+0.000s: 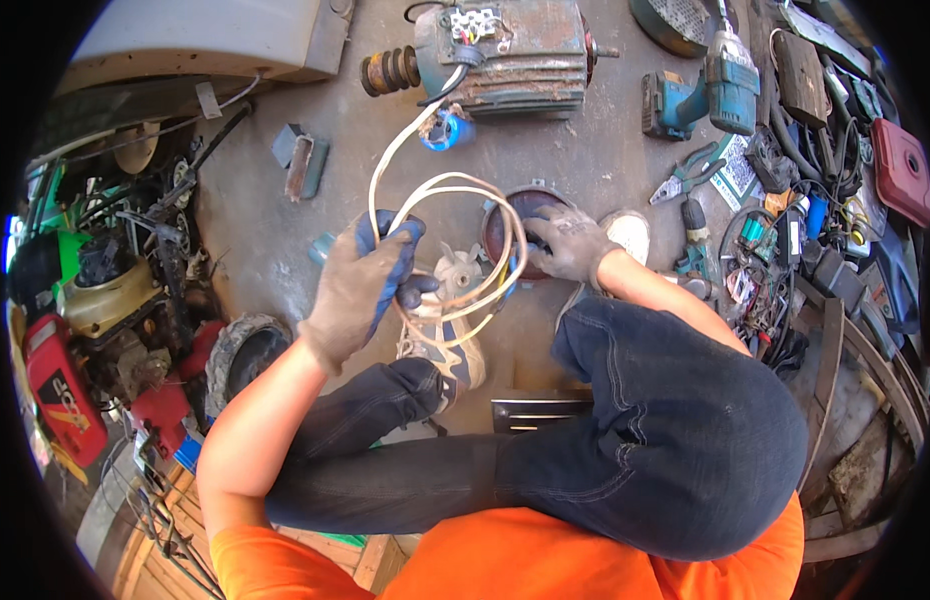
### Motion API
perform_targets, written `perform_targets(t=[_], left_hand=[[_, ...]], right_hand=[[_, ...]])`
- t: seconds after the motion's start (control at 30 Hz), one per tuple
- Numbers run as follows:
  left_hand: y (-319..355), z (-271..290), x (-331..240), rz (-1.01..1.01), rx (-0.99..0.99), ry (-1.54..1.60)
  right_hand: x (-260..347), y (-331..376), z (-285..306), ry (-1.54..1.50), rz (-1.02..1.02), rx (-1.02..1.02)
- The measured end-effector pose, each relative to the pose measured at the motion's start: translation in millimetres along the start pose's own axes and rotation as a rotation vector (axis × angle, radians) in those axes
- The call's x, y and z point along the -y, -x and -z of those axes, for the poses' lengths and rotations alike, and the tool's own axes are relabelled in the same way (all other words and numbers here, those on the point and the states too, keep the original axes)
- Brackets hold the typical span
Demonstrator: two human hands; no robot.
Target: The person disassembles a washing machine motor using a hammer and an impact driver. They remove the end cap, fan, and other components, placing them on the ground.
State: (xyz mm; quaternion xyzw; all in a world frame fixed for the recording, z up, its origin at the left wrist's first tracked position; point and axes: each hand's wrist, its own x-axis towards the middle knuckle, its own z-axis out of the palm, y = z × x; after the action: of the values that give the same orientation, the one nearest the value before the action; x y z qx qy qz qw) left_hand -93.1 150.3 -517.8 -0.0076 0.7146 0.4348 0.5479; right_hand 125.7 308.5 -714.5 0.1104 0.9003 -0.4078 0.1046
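A stretch of grey floor [255,215] runs ahead of me and between my hands. Its left edge is hemmed in by a cluttered heap of machine parts [135,280], and its right edge by a crowded pile of tools and cables [775,240]. At the upper left, a large pale grey metal panel [205,45] juts over it. At the far side lies a teal-grey electric motor with a ridged casing [530,80]; a blue plastic ring [447,132] sits just below it. To the right, a teal cordless power tool [730,95] and a pair of pliers with dark handles [688,172] lie near the pile.

My left hand [360,275], in a grey glove with dark blue fingers, is closed around a whitish cable [392,150]. The cable runs down from the motor into my fist and hangs in loose loops to the right, over a pale metal fan-shaped piece [457,270] and my shoe [460,355].

My right hand [570,243], in a grey glove, has its fingers half bent at a dark reddish round metal bowl [533,198], overlapping its right side. I cannot tell whether it grips the bowl or only touches it.
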Motion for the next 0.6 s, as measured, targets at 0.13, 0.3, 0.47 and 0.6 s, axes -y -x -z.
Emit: perform_targets(t=[0.13,0.3,0.47,0.6], left_hand=[[23.1,-6.9,-54.4,0.13,0.034,0.322],[25.7,-22.1,-37.0,0.134,0.222,1.089],[5.1,-70.8,22.1,-0.049,0.205,1.372],[-23.2,-122.2,48.6,-0.032,-0.007,1.189]], right_hand=[[5.8,-3.3,16.8,-0.399,-0.275,0.1],[-0.6,13.7,36.3,-1.754,0.032,-0.017],[43.9,54.3,128.5,-1.706,0.089,0.241],[65.1,56.7,174.2,-1.168,-0.499,-0.096]])
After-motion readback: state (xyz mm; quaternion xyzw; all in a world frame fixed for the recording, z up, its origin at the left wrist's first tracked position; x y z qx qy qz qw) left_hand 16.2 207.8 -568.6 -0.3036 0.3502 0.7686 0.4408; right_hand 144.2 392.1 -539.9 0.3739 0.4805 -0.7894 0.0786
